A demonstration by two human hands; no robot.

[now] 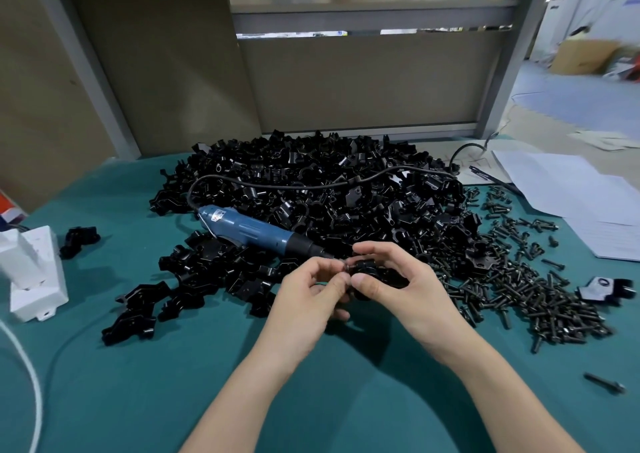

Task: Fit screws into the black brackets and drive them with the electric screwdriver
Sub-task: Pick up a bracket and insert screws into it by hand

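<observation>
A: How far along is it?
B: Early, I'd judge. A big bracket pile [329,189] sits mid-tabletop [138,383], with loose screws [519,286] heaped to its right. Which brackets are finished, I cannot tell.
A: The hands?
B: The right hand [401,283] has its fingers [377,250] curled round one black bracket [369,272], held in front of the pile. The left hand [308,293] pinches what looks like a screw [346,266] at the bracket's side. That's fitting, not driving yet.
A: And the electric screwdriver [256,231]?
B: Unheld, on the pile's near edge — long axis far-left to near-right, bit end toward the hands, cord [311,186] trailing behind.
</observation>
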